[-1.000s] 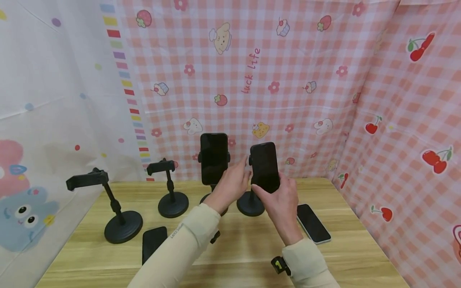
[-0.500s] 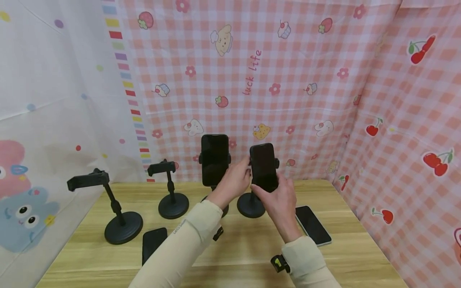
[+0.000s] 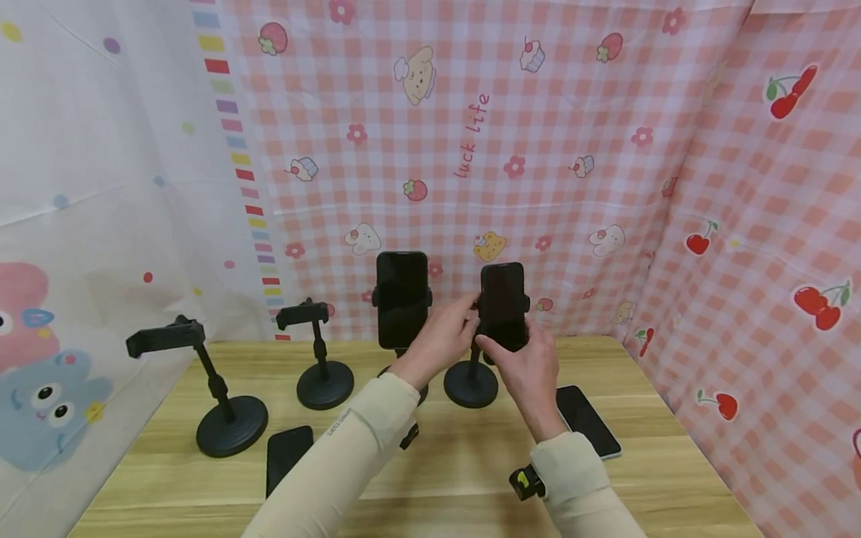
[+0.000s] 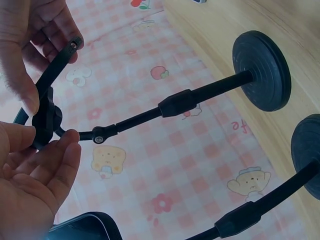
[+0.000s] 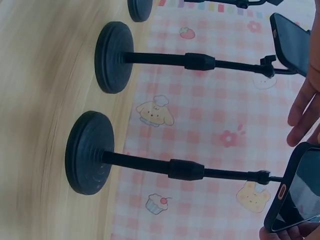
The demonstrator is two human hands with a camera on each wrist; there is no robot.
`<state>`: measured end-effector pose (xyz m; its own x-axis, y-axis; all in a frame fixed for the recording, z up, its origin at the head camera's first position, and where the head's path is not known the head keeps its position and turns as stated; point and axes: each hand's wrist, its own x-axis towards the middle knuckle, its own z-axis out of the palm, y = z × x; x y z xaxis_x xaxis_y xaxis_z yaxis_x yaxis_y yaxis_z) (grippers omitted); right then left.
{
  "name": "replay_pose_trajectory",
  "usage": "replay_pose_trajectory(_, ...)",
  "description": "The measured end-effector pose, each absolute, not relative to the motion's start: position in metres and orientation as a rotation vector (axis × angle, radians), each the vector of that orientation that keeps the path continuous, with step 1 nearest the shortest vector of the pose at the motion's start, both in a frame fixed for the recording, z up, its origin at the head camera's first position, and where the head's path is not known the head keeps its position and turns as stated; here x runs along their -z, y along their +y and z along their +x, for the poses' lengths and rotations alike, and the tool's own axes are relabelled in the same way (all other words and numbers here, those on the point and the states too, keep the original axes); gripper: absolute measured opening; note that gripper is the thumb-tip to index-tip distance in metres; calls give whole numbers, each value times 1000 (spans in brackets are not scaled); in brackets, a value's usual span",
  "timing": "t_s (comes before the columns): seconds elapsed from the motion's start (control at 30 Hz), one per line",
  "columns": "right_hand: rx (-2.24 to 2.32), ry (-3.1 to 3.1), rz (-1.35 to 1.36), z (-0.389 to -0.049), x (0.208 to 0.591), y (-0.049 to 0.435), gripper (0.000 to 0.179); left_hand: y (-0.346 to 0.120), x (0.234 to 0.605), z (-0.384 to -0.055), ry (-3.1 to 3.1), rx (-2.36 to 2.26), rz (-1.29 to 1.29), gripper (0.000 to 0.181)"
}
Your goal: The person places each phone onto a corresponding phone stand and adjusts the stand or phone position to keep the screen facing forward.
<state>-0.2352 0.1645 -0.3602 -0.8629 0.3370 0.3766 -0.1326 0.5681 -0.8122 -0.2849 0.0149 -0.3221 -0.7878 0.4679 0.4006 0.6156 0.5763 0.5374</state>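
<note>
A black smartphone (image 3: 503, 302) stands upright in the clamp of the right-hand phone stand (image 3: 471, 383). My right hand (image 3: 531, 370) grips the lower part of this phone, thumb on the near side and fingers around the far edge. At the clamp's left side is my left hand (image 3: 444, 329). In the left wrist view, thumb and fingers of the left hand (image 4: 35, 190) pinch the clamp (image 4: 45, 117) behind the phone. The right wrist view shows the phone (image 5: 300, 195) at the end of the stand's thin arm, its lower part out of frame.
Left of this stand, another phone (image 3: 402, 299) sits in its own stand, partly behind my left forearm. Two phone stands (image 3: 232, 426) (image 3: 325, 385) with bare clamps are farther left. Phones lie on the wooden table at left (image 3: 288, 452) and right (image 3: 587, 420). Patterned curtains hang behind.
The phone has straightened from a tilt to upright and shifted right with the clamp, whose right side now shows beside it. Both hands have moved slightly right along with it.
</note>
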Motion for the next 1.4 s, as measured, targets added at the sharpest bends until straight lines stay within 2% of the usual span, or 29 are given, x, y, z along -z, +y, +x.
replay_pose_trajectory(0.4, -1257, -2260, -133, -245, 363, 172, 73, 24, 319, -286, -2610, 997, -890, 50)
replay_pose_trajectory(0.63, -1250, -2251, -125, -249, 360, 175, 70, 26, 322, -289, -2561, 983, -901, 43)
replay_pose_trajectory(1.2, -1254, -2286, -120, -252, 357, 182, 79, 29, 325, -304, -2436, 665, -955, 27)
replay_pose_trajectory(1.4, -1263, -2289, -112, -252, 357, 182, 73, 28, 330, -305, -2365, 586, -949, 23)
